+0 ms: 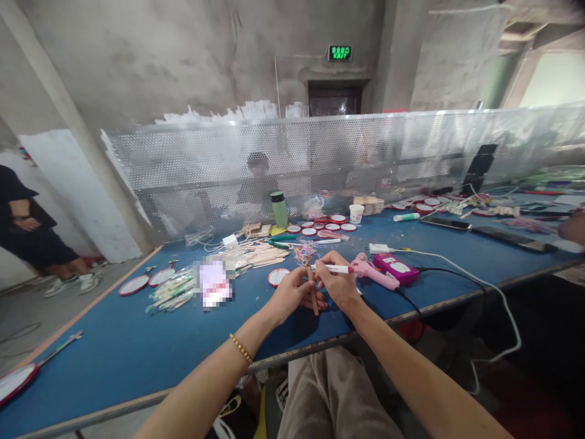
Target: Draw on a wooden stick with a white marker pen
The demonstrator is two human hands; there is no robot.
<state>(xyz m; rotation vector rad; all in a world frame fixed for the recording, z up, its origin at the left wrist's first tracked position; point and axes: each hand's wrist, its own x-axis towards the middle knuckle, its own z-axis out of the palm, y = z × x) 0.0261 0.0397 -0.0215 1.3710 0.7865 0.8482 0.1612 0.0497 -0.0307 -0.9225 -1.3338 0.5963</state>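
Observation:
My left hand (pixel 292 292) is closed around a flat wooden stick (pixel 313 300), which slants down over the front part of the blue table. In my right hand (pixel 337 286) is a white marker pen (pixel 336 268) with a red end, its other end close to the top of the stick. Just left of my left hand lies a small round white disc with a red rim (pixel 277 277). Behind my hands is a pile of colourful small bands or strings (pixel 305 253). To the right of my right hand rests a pink glue gun (pixel 375 273).
A purple box (pixel 395 268) with cables sits right of the glue gun. Loose wooden sticks (pixel 262 255), a green bottle (pixel 279 210), a paper cup (pixel 356 213) and several red-rimmed discs (pixel 320 227) stand or lie farther back. A perforated metal screen (pixel 201 177) borders the table (pixel 114 353).

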